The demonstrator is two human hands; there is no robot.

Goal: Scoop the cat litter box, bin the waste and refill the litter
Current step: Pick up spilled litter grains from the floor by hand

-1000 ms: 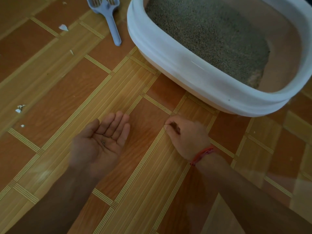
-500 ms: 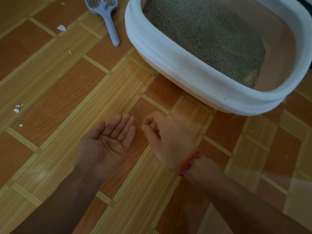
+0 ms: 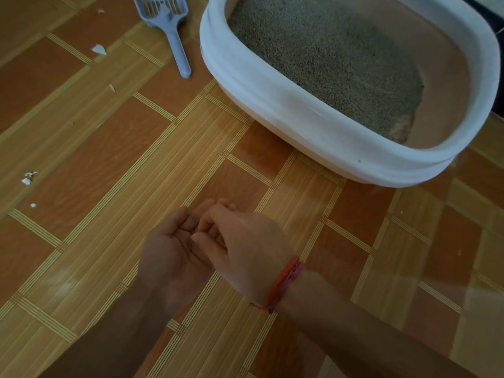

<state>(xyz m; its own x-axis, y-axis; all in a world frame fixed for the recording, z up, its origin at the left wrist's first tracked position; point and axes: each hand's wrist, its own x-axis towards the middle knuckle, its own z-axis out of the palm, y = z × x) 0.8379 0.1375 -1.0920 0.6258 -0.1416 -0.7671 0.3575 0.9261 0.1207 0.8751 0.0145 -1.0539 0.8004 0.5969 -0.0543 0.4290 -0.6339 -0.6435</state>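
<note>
A few litter grains sit in the upturned left hand, its fingers cupped together, and the right hand bunches its fingertips right onto them (pinching one or not, can't tell). Well beyond the fingertips stands the litter box, with the scoop just left of it.

The wood-patterned floor carries a white litter box ahead of the right hand, a blue-grey scoop just beside the box, and white scraps scattered beyond the left hand.
</note>
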